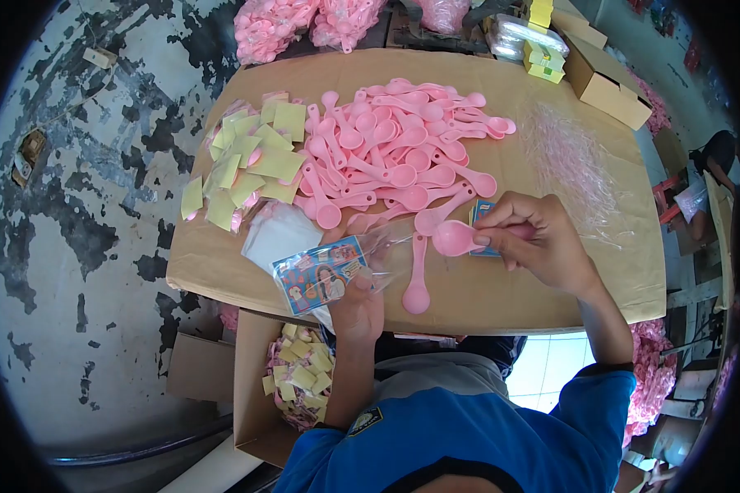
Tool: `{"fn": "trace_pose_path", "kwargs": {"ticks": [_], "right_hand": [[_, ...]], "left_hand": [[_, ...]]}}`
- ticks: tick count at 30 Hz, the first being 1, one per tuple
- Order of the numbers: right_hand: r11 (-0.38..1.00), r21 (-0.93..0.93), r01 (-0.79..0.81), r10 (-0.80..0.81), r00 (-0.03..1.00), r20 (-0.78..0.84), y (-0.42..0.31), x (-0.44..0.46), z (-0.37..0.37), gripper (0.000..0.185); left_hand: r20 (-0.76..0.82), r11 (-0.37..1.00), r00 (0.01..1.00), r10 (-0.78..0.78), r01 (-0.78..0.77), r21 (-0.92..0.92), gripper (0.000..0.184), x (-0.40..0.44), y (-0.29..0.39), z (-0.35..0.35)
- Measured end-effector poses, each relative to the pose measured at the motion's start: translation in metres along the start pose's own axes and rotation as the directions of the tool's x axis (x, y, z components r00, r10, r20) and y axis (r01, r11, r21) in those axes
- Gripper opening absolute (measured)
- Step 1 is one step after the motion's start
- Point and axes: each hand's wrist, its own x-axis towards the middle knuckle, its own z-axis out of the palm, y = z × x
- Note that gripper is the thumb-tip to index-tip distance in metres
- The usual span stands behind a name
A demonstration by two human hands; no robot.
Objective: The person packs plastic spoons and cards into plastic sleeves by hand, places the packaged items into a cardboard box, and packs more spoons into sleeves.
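Observation:
My left hand (360, 302) grips a clear plastic bag (390, 246) with a blue printed card (322, 275) in it. The bag's clear end points right, toward a pink measuring spoon (454, 238) that my right hand (528, 238) pinches by the handle. Another pink spoon (417, 296) lies near the table's front edge. Partly behind my right hand is a second blue card (483, 215). Beyond both hands spreads a large heap of pink spoons (395, 148). White plastic bags (279, 238) lie just left of my left hand.
Packed bags with yellow cards (251, 156) are piled on the table's left. Clear-pink shredded strands (571, 168) lie at right. A carton (255, 386) below the front edge holds more packed bags. Pink sacks (275, 29) and an open box (604, 78) stand behind. Another person (719, 160) is at far right.

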Motion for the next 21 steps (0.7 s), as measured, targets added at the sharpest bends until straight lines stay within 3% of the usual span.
{"fn": "trace_pose_path", "kwargs": {"ticks": [2, 5, 7, 8, 11, 12, 14, 16, 19, 20, 21], "right_hand": [[0.998, 0.058, 0.028, -0.027, 1.000, -0.009, -0.003, 0.002, 0.007, 0.023], [0.959, 0.203, 0.196, -0.206, 0.978, 0.030, -0.003, 0.009, 0.023, 0.018], [0.949, 0.086, 0.303, -0.301, 0.953, -0.031, -0.006, 0.015, 0.035, 0.015], [0.959, 0.061, 0.278, -0.276, 0.960, -0.040, -0.011, 0.014, 0.034, 0.014], [0.997, 0.052, 0.060, -0.058, 0.998, -0.032, -0.044, 0.006, 0.007, 0.014], [0.965, -0.028, 0.260, -0.261, 0.954, -0.145, -0.045, 0.005, -0.005, 0.013], [0.879, -0.211, 0.426, -0.471, 0.843, -0.261, -0.053, 0.002, -0.029, 0.010], [0.845, -0.373, 0.383, -0.501, 0.810, -0.304, -0.068, -0.003, -0.047, 0.005], [0.796, -0.483, 0.364, -0.445, 0.893, -0.061, -0.070, 0.008, -0.031, 0.004], [0.788, -0.511, 0.343, -0.392, 0.920, 0.013, -0.077, 0.010, -0.027, 0.006], [0.820, -0.498, 0.281, -0.368, 0.926, -0.084, -0.080, 0.006, -0.030, 0.007]], "left_hand": [[-0.013, 0.998, 0.999, -0.043, 0.043, -0.044, 0.072, -0.003, -0.002, 0.011], [-0.045, 0.973, 0.991, -0.128, 0.117, -0.200, 0.070, -0.009, -0.015, 0.021], [-0.041, 0.935, 0.976, -0.212, 0.191, -0.298, 0.071, -0.013, -0.027, 0.020], [-0.028, 0.914, 0.964, -0.265, 0.242, -0.326, 0.073, -0.017, -0.035, 0.014], [0.030, 0.920, 0.964, -0.263, 0.260, -0.294, 0.087, -0.013, -0.035, 0.024], [0.064, 0.928, 0.971, -0.232, 0.241, -0.284, 0.090, -0.012, -0.036, 0.021], [0.099, 0.948, 0.978, -0.182, 0.201, -0.247, 0.095, -0.008, -0.033, 0.019], [0.105, 0.967, 0.983, -0.148, 0.166, -0.194, 0.099, -0.001, -0.023, 0.020], [-0.128, 0.976, 0.987, -0.094, 0.066, -0.208, 0.102, 0.009, -0.010, 0.034], [-0.114, 0.999, 0.993, -0.024, 0.020, -0.029, 0.101, 0.010, -0.009, 0.033], [-0.084, 0.989, 0.995, 0.049, -0.036, 0.145, 0.100, 0.012, -0.009, 0.032]]}}
